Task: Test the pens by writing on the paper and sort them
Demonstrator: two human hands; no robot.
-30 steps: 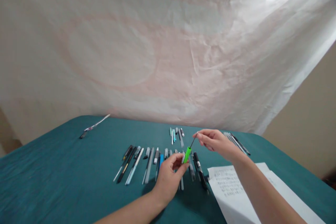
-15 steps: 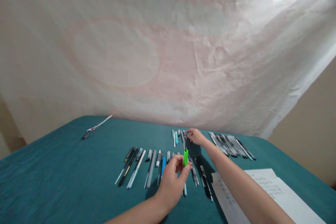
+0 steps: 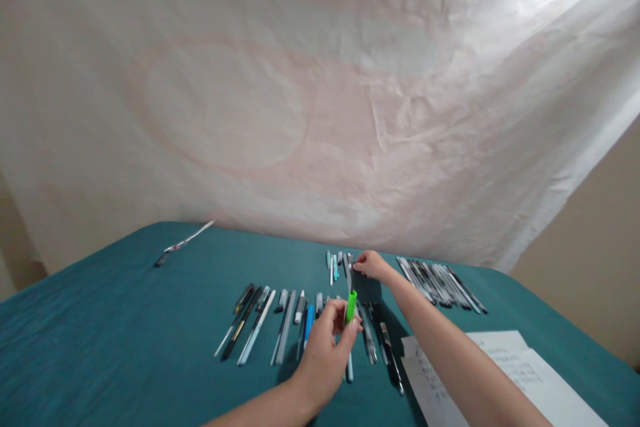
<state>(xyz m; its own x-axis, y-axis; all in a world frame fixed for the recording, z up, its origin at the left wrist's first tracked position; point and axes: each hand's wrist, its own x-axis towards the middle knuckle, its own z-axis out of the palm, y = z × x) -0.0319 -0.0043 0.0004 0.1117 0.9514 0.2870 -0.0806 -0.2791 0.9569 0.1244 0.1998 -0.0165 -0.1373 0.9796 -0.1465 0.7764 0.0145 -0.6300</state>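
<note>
My left hand (image 3: 325, 347) pinches a bright green tube-shaped pen part (image 3: 351, 307) between thumb and fingers, holding it upright over a row of pen parts. Just above its top runs a thin dark stick (image 3: 353, 277); whether the two join I cannot tell. Farther back, my right hand (image 3: 373, 265) is closed with its fingertips together beside some grey pen parts (image 3: 347, 263). What those fingertips grip is too small to make out. Around my left hand lie a blue pen part (image 3: 309, 323), a grey barrel (image 3: 287, 333) and black pens (image 3: 391, 357).
A teal cloth (image 3: 125, 347) covers the table. Many pens (image 3: 440, 282) lie side by side at the back right. Printed sheets (image 3: 520, 373) are under my right forearm. A white strip-like item (image 3: 193, 237) rests at the back left, before a hanging pale sheet (image 3: 225, 113).
The green part has tilted slightly and shifted a little left with my left hand. My right hand stays near the back pen parts, its fingers drawn closer together. The view shifts slightly.
</note>
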